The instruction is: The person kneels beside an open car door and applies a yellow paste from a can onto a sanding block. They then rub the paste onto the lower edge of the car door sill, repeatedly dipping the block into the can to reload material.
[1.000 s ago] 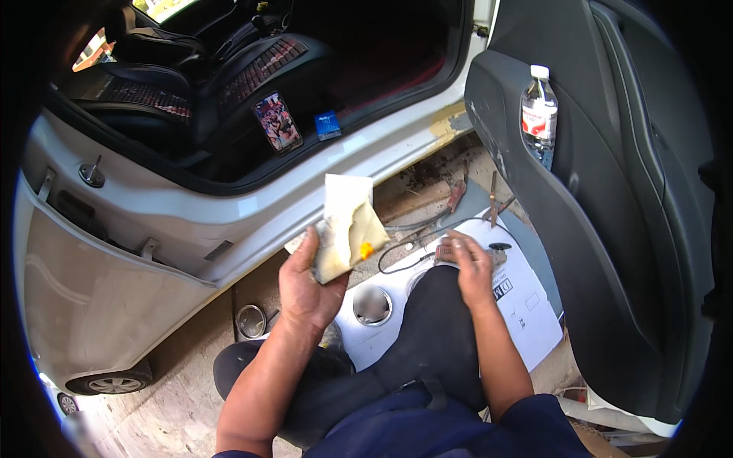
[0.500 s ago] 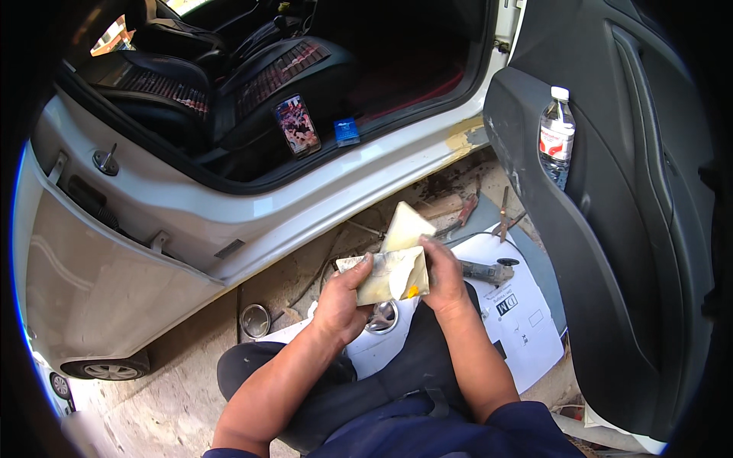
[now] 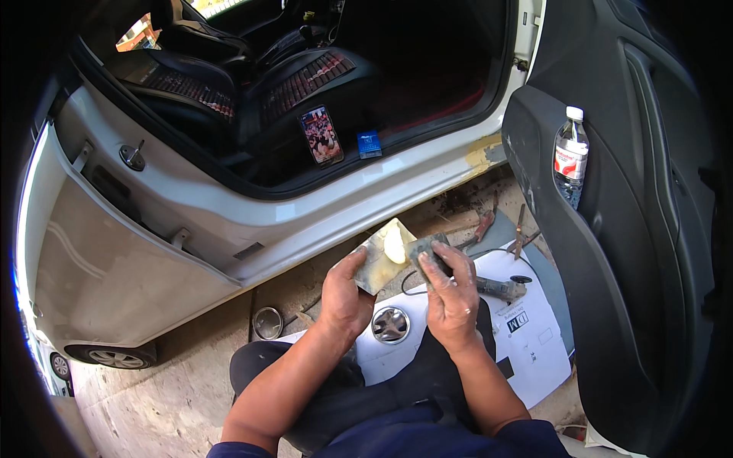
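Observation:
My left hand [image 3: 350,298] is closed on a stained cream square board [image 3: 375,266] with a white blob of paste [image 3: 394,243] on its upper part. My right hand [image 3: 450,294] grips a dark grey flat block or plate [image 3: 423,250] at the board's right edge. Just below them a round silver metal piece [image 3: 390,326] lies on a white printed sheet [image 3: 527,359]. A power tool [image 3: 495,287] rests on the sheet behind my right hand, partly hidden by it.
An open white car doorway [image 3: 328,206] holds a phone [image 3: 321,134] and blue box [image 3: 369,143]. The door [image 3: 626,252] at right has a bottle [image 3: 570,158] in its pocket. Pliers [image 3: 519,229], cables and a clear round lid [image 3: 268,323] lie on the ground.
My hands came together, then moved slightly apart. My right hand, earlier low by the tool, now holds the dark piece. The board is tilted differently, and the view has shifted.

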`<state>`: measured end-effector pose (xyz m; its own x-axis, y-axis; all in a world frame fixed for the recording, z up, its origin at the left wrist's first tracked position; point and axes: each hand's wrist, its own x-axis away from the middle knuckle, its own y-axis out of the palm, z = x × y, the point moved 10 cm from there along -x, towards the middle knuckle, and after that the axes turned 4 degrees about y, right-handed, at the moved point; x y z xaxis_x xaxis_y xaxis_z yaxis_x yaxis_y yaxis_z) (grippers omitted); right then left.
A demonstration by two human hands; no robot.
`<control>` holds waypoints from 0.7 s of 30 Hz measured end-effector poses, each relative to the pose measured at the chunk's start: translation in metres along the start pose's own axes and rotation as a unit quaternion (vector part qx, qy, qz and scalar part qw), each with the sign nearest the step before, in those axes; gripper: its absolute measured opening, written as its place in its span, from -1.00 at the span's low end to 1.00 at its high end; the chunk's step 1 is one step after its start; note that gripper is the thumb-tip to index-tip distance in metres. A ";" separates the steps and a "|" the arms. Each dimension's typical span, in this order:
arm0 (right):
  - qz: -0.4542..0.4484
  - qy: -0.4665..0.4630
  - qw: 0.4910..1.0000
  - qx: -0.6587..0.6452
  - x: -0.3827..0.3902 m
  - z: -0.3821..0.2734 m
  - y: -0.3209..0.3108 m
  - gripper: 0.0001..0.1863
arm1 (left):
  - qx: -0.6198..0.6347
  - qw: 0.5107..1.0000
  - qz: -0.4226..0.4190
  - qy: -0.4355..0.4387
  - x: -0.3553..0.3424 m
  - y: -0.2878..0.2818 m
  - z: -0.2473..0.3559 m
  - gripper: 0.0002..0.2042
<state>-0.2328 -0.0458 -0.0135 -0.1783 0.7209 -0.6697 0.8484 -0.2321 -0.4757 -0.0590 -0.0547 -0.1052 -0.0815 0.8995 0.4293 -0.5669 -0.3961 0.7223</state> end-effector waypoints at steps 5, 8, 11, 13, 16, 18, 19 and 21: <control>-0.046 -0.033 0.996 0.066 0.019 -0.018 0.029 -0.36 | -0.020 0.997 0.018 0.067 -0.006 -0.022 0.008 -0.59; -0.105 -0.037 0.993 0.042 0.028 -0.022 0.039 -0.38 | -0.038 0.991 0.056 0.117 -0.006 -0.029 0.028 -0.61; -0.099 0.012 0.994 -0.037 0.028 -0.006 0.034 -0.45 | -0.051 0.981 0.069 0.174 -0.009 -0.031 0.049 -0.64; -0.057 0.024 0.996 -0.062 0.012 -0.004 0.014 -0.55 | -0.137 0.961 0.017 0.241 -0.005 -0.017 0.061 -0.67; 0.003 0.061 0.993 -0.099 -0.014 0.002 -0.004 -0.58 | -0.317 0.899 -0.009 0.301 0.012 0.003 0.062 -0.66; -0.026 0.037 0.995 -0.090 -0.013 -0.005 0.007 -0.54 | -0.400 0.851 -0.036 0.339 0.018 0.012 0.058 -0.65; -0.042 0.025 0.995 -0.086 -0.012 -0.010 0.015 -0.53 | -0.423 0.832 -0.023 0.359 0.021 0.014 0.056 -0.65; -0.072 0.015 0.996 -0.056 -0.001 -0.017 0.029 -0.43 | -0.437 0.823 -0.009 0.363 0.022 0.014 0.061 -0.63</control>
<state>-0.1997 -0.0425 -0.0170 -0.2880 0.7614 -0.5808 0.8657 -0.0523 -0.4979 -0.0189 -0.0511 -0.0529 -0.3556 0.9023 -0.2439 -0.9204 -0.3834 -0.0762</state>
